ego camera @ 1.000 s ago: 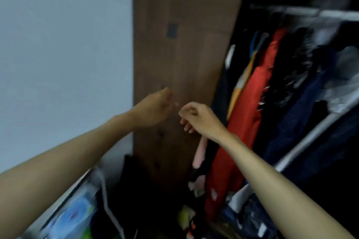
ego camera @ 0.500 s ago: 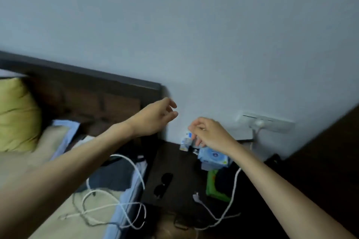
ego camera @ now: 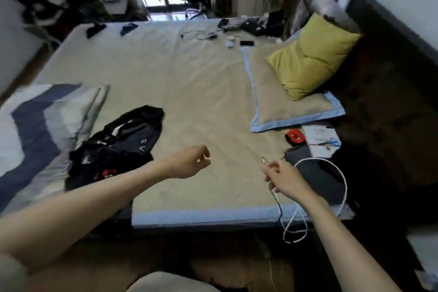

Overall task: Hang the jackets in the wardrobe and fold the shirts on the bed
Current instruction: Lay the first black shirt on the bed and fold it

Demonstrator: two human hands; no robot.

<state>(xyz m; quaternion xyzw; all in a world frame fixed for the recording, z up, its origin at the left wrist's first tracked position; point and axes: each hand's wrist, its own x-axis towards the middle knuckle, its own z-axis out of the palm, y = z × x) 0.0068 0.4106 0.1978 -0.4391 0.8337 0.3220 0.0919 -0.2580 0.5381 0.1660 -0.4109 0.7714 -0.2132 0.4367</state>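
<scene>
Now both hands hover over the bed (ego camera: 189, 73).
Left grip (ego camera: 189, 163) loosely apart, right grip (ego camera: 282, 178) curled; dark shirts (ego camera: 118, 147) lie left of both.

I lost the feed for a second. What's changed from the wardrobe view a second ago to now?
The view has swung from the wardrobe, past the bedside wall, to the bed. Both hands are now lower, over the mattress. The right hand seems to pinch a thin cable; earlier it held nothing visible. The left hand stays empty, fingers loosely curled. The dark clothes pile lies untouched.
</scene>
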